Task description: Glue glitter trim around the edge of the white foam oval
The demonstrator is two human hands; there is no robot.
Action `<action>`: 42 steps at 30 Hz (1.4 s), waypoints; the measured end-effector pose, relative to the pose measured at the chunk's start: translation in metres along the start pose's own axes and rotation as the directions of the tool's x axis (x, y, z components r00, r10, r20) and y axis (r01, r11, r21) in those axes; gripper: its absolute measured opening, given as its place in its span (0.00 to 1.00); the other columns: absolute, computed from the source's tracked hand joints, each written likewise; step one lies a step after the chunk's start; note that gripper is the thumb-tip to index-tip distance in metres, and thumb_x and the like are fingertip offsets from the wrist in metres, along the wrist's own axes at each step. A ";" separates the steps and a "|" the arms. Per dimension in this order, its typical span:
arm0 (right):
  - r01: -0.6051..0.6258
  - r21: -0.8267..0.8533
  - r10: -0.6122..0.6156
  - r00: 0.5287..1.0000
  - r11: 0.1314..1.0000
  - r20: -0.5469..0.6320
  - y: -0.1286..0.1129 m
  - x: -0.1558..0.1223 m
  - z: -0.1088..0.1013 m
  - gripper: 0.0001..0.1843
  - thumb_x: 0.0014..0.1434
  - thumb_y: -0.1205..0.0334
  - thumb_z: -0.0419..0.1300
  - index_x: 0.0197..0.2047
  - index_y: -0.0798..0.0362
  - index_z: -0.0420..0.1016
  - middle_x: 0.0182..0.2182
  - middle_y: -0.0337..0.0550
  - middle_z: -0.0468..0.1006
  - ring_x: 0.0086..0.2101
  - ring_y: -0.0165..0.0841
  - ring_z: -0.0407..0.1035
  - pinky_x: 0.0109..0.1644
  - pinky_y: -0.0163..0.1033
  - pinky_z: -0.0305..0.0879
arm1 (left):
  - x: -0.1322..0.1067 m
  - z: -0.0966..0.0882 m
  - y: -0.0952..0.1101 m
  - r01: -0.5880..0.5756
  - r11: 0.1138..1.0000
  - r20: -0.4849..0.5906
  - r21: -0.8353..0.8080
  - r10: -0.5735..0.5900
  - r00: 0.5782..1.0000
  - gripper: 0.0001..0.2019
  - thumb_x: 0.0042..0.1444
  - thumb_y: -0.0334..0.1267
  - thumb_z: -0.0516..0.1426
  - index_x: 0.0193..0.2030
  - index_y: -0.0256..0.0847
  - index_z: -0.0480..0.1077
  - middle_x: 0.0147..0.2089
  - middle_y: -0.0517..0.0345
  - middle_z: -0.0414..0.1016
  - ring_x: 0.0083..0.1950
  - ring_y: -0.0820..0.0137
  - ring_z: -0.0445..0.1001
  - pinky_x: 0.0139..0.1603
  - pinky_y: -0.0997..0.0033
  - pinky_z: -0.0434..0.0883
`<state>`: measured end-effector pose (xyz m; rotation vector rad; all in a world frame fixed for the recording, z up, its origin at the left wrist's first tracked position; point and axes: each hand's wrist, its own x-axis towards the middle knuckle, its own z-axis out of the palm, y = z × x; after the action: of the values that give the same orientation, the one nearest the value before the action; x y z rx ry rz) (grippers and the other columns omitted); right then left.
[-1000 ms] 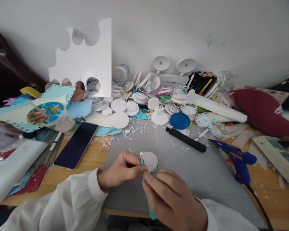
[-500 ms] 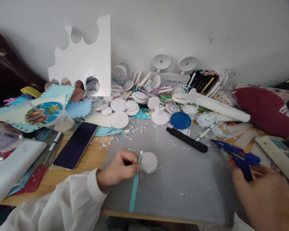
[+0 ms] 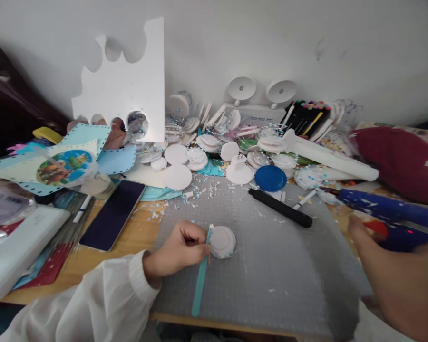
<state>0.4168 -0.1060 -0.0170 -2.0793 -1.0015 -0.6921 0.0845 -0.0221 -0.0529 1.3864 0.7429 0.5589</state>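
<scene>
My left hand (image 3: 185,244) is closed in a pinch on a turquoise flat stick (image 3: 200,289), which slants over the grey mat toward me. Just right of my fingertips lies a small white disc (image 3: 223,241) with a circle drawn on it and bluish bits round its edge; it touches or nearly touches the stick. On the far right my right hand (image 3: 401,280), blurred, is wrapped round a blue hot glue gun (image 3: 385,204) with an orange trigger, held above the table. Its nozzle points left; most of the fingers are hidden.
A black cutter-like tool (image 3: 280,207) and a blue disc (image 3: 270,178) lie behind the grey mat's (image 3: 271,275) middle. White discs (image 3: 178,177) and foam scraps crowd the back. A phone (image 3: 112,216) lies left; a maroon cap (image 3: 395,159) sits back right.
My right hand has raised the hot glue gun and brought it nearer and to the right, turning it more level. The left hand, stick and white disc have barely moved.
</scene>
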 end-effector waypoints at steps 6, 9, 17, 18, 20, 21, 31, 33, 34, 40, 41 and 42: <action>0.084 0.328 -0.182 0.943 0.941 0.280 -0.073 -0.024 0.015 0.18 0.41 0.53 0.61 0.09 0.49 0.60 0.06 0.38 0.60 0.10 0.29 0.57 0.15 0.35 0.50 | 0.001 0.001 0.007 0.062 0.998 -0.012 0.023 -0.062 0.998 0.16 0.44 0.39 0.56 0.12 0.38 0.56 0.14 0.64 0.55 0.18 0.79 0.53 0.19 0.78 0.50; 0.233 0.504 -0.410 0.870 0.832 0.273 -0.083 -0.046 0.024 0.19 0.46 0.57 0.58 0.09 0.50 0.59 0.05 0.35 0.60 0.08 0.27 0.55 0.13 0.32 0.51 | 0.001 0.001 0.009 0.097 0.995 0.011 0.015 -0.098 0.995 0.16 0.44 0.39 0.55 0.13 0.38 0.55 0.15 0.66 0.52 0.18 0.80 0.51 0.18 0.78 0.49; 0.258 0.567 -0.504 0.797 0.782 0.333 -0.075 -0.066 0.029 0.19 0.51 0.57 0.58 0.12 0.51 0.61 0.07 0.34 0.63 0.08 0.27 0.58 0.13 0.31 0.54 | -0.002 0.006 0.010 0.148 0.988 0.071 -0.037 -0.145 0.987 0.18 0.44 0.37 0.56 0.14 0.40 0.49 0.17 0.68 0.45 0.19 0.81 0.46 0.18 0.78 0.46; 0.260 0.565 -0.504 0.797 0.783 0.332 -0.075 -0.066 0.029 0.20 0.51 0.57 0.58 0.11 0.50 0.60 0.06 0.34 0.62 0.08 0.27 0.58 0.12 0.31 0.53 | -0.002 0.007 0.010 0.155 0.987 0.076 -0.042 -0.152 0.985 0.18 0.44 0.37 0.56 0.14 0.40 0.49 0.17 0.68 0.45 0.19 0.81 0.46 0.18 0.78 0.46; 0.271 0.558 -0.510 0.794 0.784 0.331 -0.076 -0.067 0.029 0.21 0.51 0.57 0.58 0.11 0.50 0.59 0.07 0.34 0.63 0.08 0.27 0.59 0.13 0.31 0.54 | -0.003 0.007 0.010 0.161 0.985 0.087 -0.055 -0.156 0.984 0.18 0.44 0.36 0.56 0.14 0.40 0.48 0.17 0.68 0.45 0.19 0.81 0.46 0.18 0.78 0.45; 0.280 0.556 -0.515 0.792 0.782 0.327 -0.075 -0.067 0.030 0.21 0.52 0.57 0.58 0.11 0.50 0.60 0.07 0.35 0.64 0.09 0.28 0.60 0.13 0.31 0.55 | -0.003 0.007 0.010 0.159 0.986 0.092 -0.059 -0.153 0.984 0.18 0.44 0.36 0.56 0.14 0.40 0.48 0.17 0.68 0.45 0.19 0.81 0.46 0.18 0.78 0.45; 0.312 0.556 -0.544 0.776 0.771 0.319 -0.077 -0.068 0.027 0.20 0.52 0.60 0.57 0.12 0.50 0.59 0.07 0.35 0.63 0.09 0.29 0.59 0.13 0.33 0.52 | -0.002 0.008 0.011 0.149 0.988 0.100 -0.037 -0.144 0.984 0.18 0.45 0.36 0.55 0.13 0.40 0.49 0.16 0.68 0.45 0.18 0.82 0.45 0.17 0.78 0.44; 0.336 0.543 -0.549 0.783 0.770 0.293 -0.077 -0.068 0.027 0.20 0.53 0.59 0.57 0.13 0.50 0.60 0.07 0.36 0.64 0.09 0.29 0.60 0.13 0.33 0.53 | -0.003 0.007 0.010 0.147 0.989 0.102 -0.034 -0.143 0.984 0.18 0.45 0.36 0.56 0.13 0.40 0.49 0.16 0.68 0.46 0.18 0.82 0.45 0.17 0.78 0.44; 0.345 0.541 -0.552 0.785 0.767 0.282 -0.077 -0.068 0.027 0.19 0.53 0.59 0.56 0.13 0.50 0.60 0.07 0.37 0.64 0.09 0.30 0.60 0.14 0.34 0.53 | -0.003 0.007 0.010 0.150 0.988 0.104 -0.036 -0.145 0.984 0.18 0.45 0.36 0.56 0.13 0.40 0.49 0.16 0.68 0.46 0.18 0.82 0.46 0.17 0.78 0.45; 0.341 0.531 -0.550 0.778 0.776 0.305 -0.074 -0.069 0.030 0.18 0.53 0.57 0.56 0.14 0.50 0.60 0.08 0.36 0.63 0.09 0.30 0.60 0.14 0.34 0.53 | -0.004 0.007 0.011 0.150 0.988 0.111 -0.041 -0.145 0.983 0.19 0.45 0.36 0.56 0.13 0.40 0.49 0.16 0.68 0.46 0.18 0.82 0.45 0.18 0.78 0.45; 0.343 0.529 -0.552 0.775 0.777 0.308 -0.073 -0.069 0.030 0.18 0.53 0.57 0.57 0.15 0.50 0.59 0.08 0.35 0.64 0.09 0.30 0.60 0.14 0.34 0.54 | -0.004 0.007 0.011 0.152 0.988 0.113 -0.038 -0.147 0.983 0.19 0.45 0.36 0.56 0.13 0.40 0.49 0.16 0.68 0.46 0.18 0.82 0.45 0.18 0.78 0.44; 0.345 0.525 -0.553 0.773 0.778 0.311 -0.073 -0.069 0.030 0.17 0.53 0.57 0.57 0.16 0.50 0.60 0.08 0.35 0.64 0.10 0.31 0.61 0.14 0.34 0.54 | -0.004 0.007 0.011 0.158 0.987 0.115 -0.037 -0.153 0.982 0.19 0.45 0.36 0.56 0.13 0.40 0.49 0.16 0.68 0.46 0.18 0.81 0.45 0.18 0.77 0.44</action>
<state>0.3235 -0.0799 -0.0573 -1.6105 -1.7985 -0.1551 0.0882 -0.0281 -0.0416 1.2932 0.7361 0.3706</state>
